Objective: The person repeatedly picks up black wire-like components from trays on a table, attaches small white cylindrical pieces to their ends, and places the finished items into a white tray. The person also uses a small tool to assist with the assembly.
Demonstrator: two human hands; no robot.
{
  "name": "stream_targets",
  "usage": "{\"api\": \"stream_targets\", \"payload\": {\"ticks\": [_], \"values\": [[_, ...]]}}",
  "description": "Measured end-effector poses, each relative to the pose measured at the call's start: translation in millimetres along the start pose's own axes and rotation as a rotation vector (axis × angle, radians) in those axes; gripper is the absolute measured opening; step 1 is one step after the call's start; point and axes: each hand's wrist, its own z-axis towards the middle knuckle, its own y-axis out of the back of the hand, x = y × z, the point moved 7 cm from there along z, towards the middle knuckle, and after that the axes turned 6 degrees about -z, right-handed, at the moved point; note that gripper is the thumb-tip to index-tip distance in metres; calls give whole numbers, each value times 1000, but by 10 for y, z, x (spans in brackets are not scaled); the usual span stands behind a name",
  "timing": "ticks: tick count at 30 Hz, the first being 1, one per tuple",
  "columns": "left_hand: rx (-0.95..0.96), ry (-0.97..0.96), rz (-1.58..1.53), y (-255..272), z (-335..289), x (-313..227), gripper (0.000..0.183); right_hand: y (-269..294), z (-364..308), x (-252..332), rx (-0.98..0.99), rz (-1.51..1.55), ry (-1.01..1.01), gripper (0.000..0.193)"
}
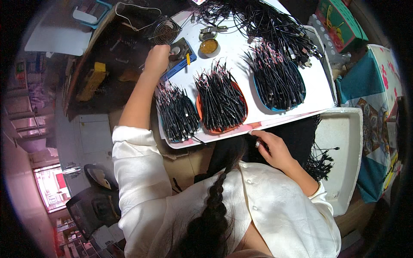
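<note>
Three trays of black cable pieces, the blue tray, the orange tray and the right blue tray, fill the middle of the white table. Narrow bare strips run between them. A tangled cable heap blocks the top of the frame; bare table shows beside the small tin.

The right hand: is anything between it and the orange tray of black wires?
Only the white board's near edge. The right hand rests just below that edge, and the orange tray lies a short way up the board with bare surface between.
</note>
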Motion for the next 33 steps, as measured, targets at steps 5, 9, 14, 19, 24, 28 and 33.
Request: {"api": "stream_targets", "payload": {"ticks": [5, 9, 14, 19, 24, 28, 33], "values": [[-5, -26, 53, -13, -10, -38, 12, -10, -30, -31, -2, -24, -8, 38], [-22, -35, 62, -42, -12, -32, 10, -7, -60, -26, -40, -46, 21, 35], [-75, 61, -124, 195, -117, -23, 10, 41, -157, 11, -40, -63, -9, 32], [-272, 164, -857, 1121, -769, -196, 16, 188, -241, 229, -29, -13, -17, 30], [-347, -65, -1952, 1767, -1871, -1197, 15, 511, -224, 901, -216, 152, 271, 35], [-15, -221, -2273, 1710, -2236, -2428, 17, 591, -351, 1427, -158, 130, 411, 52], [222, -338, -2393, 1582, -2187, -3300, 34, 850, -832, 1344, -189, 237, 129, 29]]}}
